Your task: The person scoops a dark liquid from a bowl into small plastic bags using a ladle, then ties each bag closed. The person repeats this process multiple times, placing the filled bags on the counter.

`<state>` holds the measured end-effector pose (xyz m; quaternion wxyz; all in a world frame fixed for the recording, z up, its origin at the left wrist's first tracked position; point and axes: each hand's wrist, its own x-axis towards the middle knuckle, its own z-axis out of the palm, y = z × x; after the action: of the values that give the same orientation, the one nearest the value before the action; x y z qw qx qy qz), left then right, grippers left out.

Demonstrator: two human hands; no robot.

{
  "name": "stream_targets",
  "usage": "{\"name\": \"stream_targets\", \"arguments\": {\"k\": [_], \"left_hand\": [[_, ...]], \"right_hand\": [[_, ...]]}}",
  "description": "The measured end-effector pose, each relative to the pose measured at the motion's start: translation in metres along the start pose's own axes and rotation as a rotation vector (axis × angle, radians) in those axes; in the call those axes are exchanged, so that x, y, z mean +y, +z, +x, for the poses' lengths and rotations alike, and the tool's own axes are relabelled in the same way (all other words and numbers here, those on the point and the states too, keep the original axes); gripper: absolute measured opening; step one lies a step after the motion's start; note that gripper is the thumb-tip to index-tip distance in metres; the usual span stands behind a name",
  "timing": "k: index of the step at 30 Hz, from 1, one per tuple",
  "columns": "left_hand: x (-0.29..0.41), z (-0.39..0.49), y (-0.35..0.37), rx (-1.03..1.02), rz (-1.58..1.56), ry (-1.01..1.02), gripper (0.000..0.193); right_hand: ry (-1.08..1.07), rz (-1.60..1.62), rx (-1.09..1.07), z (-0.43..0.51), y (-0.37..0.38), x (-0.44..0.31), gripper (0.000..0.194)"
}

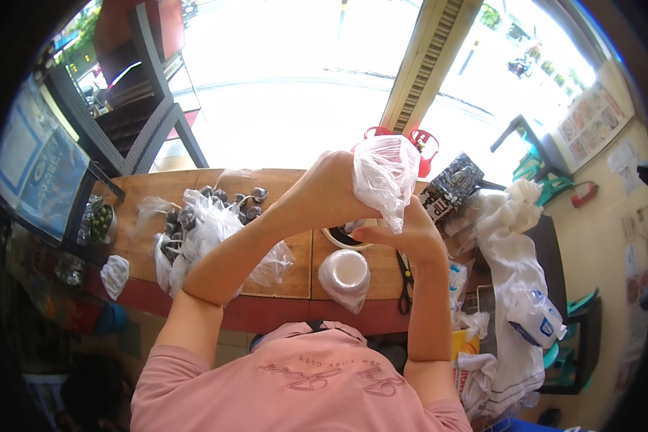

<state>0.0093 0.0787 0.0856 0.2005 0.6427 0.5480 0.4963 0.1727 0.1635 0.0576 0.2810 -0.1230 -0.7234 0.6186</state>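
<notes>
A thin clear plastic bag [384, 175] is raised above the wooden table in front of me. My left hand [332, 181] grips it from the left side, its fingertips hidden behind the film. Close beneath is my right hand [413, 235], thumb stretched to the left and the bag's pointed corner hanging in front of it; whether it pinches the film is unclear. Behind my hands, partly covered, stands a pale bowl [332, 237] of dark liquid. Nearer to me is a plastic-wrapped stack of white cups [345, 274]. Black-handled scissors [405, 286] lie beside my right forearm.
Left on the wooden table [297, 270] are several small tied bags of dark contents [252, 195] and loose clear bags [210, 224]. Small green fruits [101, 224] fill a container farther left. A patterned box [453, 181], white cloth [513, 264] and wipes pack [537, 318] crowd the right.
</notes>
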Motion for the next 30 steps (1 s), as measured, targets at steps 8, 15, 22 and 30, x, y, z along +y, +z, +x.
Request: {"name": "stream_targets", "arguments": {"k": [8, 15, 22, 30], "left_hand": [[0.000, 0.001, -0.027, 0.019, 0.049, -0.054, 0.027], [0.007, -0.003, -0.037, 0.106, -0.029, -0.077, 0.020], [0.002, 0.001, -0.029, 0.056, -0.041, 0.009, 0.017], [-0.032, -0.018, 0.007, -0.018, -0.287, -0.185, 0.022]], "right_hand": [[0.084, -0.234, -0.020, 0.032, 0.017, -0.006, 0.044], [0.026, -0.336, -0.060, 0.045, 0.011, -0.030, 0.023], [0.202, -0.402, -0.075, 0.036, 0.003, -0.029, 0.032], [0.196, -0.315, -0.081, -0.001, -0.019, 0.018, 0.035]]}}
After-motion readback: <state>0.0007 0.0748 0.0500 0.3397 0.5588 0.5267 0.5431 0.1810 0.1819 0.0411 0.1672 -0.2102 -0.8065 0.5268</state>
